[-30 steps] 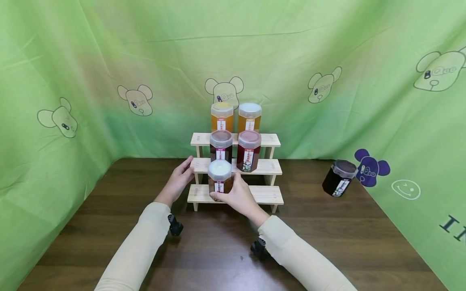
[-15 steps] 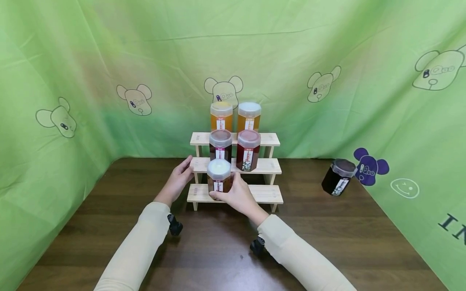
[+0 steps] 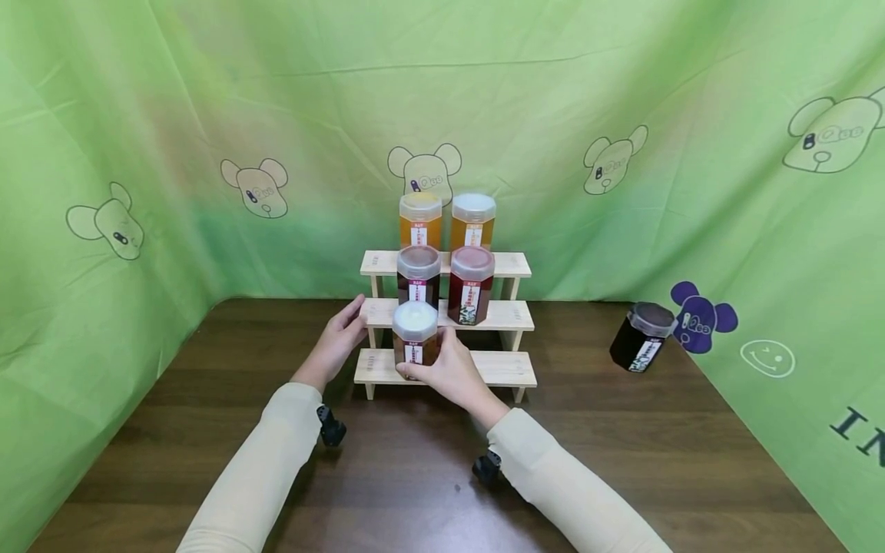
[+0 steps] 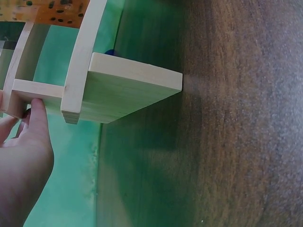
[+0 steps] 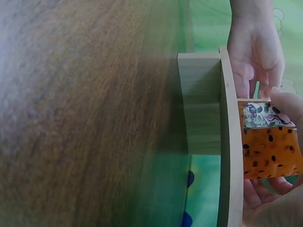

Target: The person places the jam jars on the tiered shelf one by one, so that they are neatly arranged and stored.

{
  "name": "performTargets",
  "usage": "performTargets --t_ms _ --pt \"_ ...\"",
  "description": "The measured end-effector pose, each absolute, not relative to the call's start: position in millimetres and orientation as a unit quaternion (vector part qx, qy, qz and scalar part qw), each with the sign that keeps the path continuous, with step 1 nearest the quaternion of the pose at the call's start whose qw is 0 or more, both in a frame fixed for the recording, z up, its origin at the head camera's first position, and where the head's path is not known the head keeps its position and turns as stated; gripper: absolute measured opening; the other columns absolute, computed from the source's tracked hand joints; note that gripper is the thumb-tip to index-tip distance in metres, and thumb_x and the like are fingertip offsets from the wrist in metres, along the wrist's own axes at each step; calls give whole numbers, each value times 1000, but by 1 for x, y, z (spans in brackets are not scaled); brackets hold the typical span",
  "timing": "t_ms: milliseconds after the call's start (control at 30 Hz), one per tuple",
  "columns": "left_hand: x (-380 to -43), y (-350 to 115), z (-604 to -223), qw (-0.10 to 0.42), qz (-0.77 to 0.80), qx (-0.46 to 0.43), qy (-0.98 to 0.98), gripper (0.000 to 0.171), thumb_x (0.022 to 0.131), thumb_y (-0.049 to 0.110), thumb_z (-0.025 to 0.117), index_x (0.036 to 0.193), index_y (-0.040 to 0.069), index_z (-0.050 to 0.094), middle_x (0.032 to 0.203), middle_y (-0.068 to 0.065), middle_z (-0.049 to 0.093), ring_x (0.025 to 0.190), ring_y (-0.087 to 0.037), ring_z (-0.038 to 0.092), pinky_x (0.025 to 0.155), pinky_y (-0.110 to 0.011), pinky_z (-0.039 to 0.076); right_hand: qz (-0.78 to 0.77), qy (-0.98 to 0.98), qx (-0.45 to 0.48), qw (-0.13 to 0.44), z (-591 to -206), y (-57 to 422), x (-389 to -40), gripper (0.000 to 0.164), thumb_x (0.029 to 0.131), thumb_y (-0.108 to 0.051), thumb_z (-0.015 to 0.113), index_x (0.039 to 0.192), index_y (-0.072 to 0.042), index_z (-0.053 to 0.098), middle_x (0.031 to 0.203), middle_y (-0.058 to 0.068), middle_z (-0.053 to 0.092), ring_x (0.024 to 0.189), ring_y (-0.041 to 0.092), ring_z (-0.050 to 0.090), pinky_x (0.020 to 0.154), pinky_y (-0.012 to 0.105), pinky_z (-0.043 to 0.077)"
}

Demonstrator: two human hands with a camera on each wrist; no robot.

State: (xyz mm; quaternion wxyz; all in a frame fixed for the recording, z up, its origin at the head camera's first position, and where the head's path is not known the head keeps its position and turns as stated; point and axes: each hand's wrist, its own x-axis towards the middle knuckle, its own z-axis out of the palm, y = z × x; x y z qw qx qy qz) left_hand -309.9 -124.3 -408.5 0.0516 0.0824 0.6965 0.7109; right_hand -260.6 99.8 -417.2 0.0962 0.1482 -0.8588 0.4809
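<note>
My right hand point(image 3: 456, 372) grips an amber six-sided jar point(image 3: 416, 330) with a white lid, fingers behind it and thumb across its front. The jar stands at the left of the lowest step of a three-step wooden rack point(image 3: 508, 369). Dark seeds show through its wall in the right wrist view, where its base meets the step. My left hand point(image 3: 337, 342) holds the left end of the middle step; in the left wrist view its fingertips touch the wood. On that step stand a dark purple jar point(image 3: 419, 288) and a red jar point(image 3: 472, 288).
Two orange-yellow jars, a left one point(image 3: 420, 223) and a right one point(image 3: 473, 223), stand on the top step. A near-black jar point(image 3: 641, 338) stands apart at the table's right. Green printed cloth point(image 3: 311, 115) encloses the back and sides of the brown table point(image 3: 588, 461).
Both hands keep their places on the rack and the amber jar. The whole head view shifts very slightly; nothing is picked up or let go.
</note>
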Motion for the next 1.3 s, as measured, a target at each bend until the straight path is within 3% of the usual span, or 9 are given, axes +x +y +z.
performTargets --t_ms 967,1300 --pt "-311 -125 -408 53 708 95 698 54 110 12 39 161 10 20 164 -15 18 146 -25 28 116 -37 33 487 -849 199 57 -407 126 -255 76 77 -22 90 136 -3 47 124 11 60 108 25 60 97 41 52" --pt "-312 -126 -411 54 720 97 686 54 110 8 35 161 7 18 164 -18 17 146 -27 28 117 -38 32 468 -868 164 29 -401 153 -252 76 81 -30 87 136 1 47 131 24 57 119 35 58 100 48 51"
